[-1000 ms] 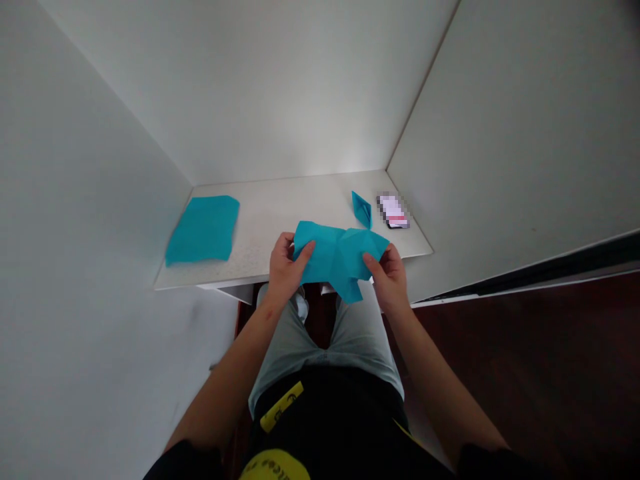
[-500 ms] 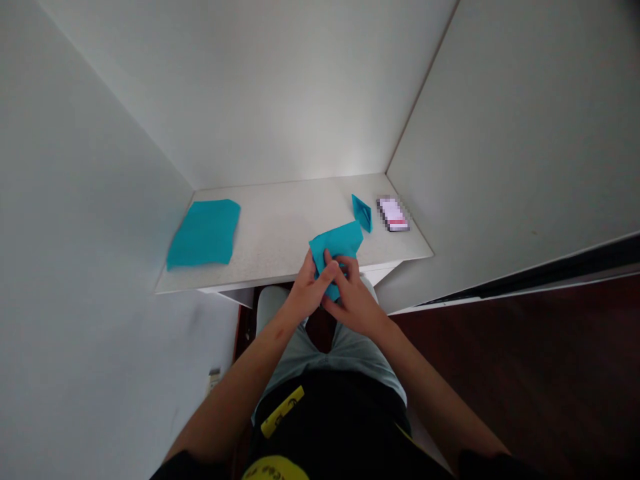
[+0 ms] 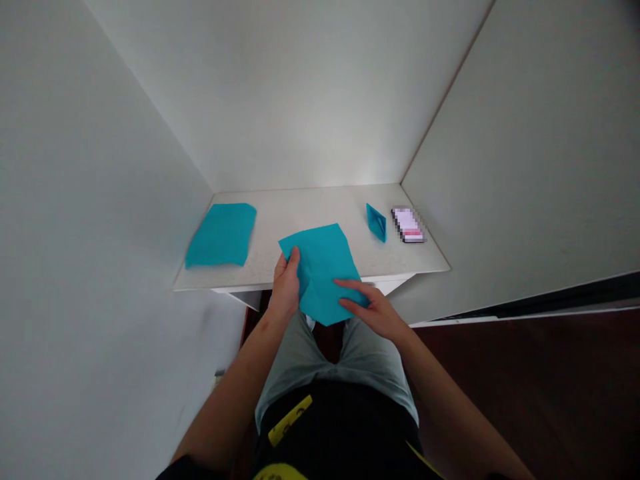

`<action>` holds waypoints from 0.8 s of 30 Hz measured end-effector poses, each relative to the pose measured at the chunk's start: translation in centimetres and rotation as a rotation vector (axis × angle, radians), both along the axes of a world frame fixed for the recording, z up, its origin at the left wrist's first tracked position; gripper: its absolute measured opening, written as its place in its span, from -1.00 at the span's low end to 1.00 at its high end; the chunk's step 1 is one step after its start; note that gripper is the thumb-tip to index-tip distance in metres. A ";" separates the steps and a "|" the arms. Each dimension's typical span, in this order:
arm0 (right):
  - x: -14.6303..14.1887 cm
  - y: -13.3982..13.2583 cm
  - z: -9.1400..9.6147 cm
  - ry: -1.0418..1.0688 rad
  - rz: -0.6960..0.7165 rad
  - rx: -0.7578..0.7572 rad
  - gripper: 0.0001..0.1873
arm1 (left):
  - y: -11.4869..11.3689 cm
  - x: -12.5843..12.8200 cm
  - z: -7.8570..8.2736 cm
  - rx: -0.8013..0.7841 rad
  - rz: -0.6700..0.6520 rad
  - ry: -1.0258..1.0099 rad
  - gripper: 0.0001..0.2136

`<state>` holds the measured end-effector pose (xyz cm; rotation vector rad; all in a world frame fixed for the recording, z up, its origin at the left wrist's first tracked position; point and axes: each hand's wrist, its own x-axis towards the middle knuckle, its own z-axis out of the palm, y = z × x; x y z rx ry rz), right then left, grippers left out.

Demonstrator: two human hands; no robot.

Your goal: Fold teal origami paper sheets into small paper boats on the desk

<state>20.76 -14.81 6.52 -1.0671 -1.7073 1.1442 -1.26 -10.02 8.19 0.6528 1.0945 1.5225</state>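
A folded teal paper (image 3: 323,267) lies half on the white desk (image 3: 300,213) and hangs over its front edge. My left hand (image 3: 286,287) grips the paper's left edge, thumb on top. My right hand (image 3: 373,310) rests on the paper's lower right part, with its fingers stretched flat and pressing down. Both hands are at the desk's front edge, above my lap.
A stack of flat teal sheets (image 3: 221,235) lies at the desk's left. A small folded teal paper boat (image 3: 376,222) stands at the right, beside a phone (image 3: 409,225). White walls close in the desk on three sides. Dark floor lies to the right.
The paper, spread wide between both hands a second ago, was bunched together and is now a flat folded shape on the desk edge. The view shifted slightly.
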 end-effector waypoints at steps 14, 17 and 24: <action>-2.3 0.9 -0.5 -0.145 -0.155 0.109 -0.33 | -2.8 -3.5 -2.8 -0.005 -0.134 0.444 -0.34; -2.7 0.5 -0.6 -0.185 -0.095 0.140 -0.30 | -2.9 -4.0 -2.8 0.027 -0.193 0.543 -0.61; -1.7 1.7 -0.9 -0.026 -0.159 0.227 0.05 | -1.6 -8.2 0.8 0.315 -0.170 1.059 -0.78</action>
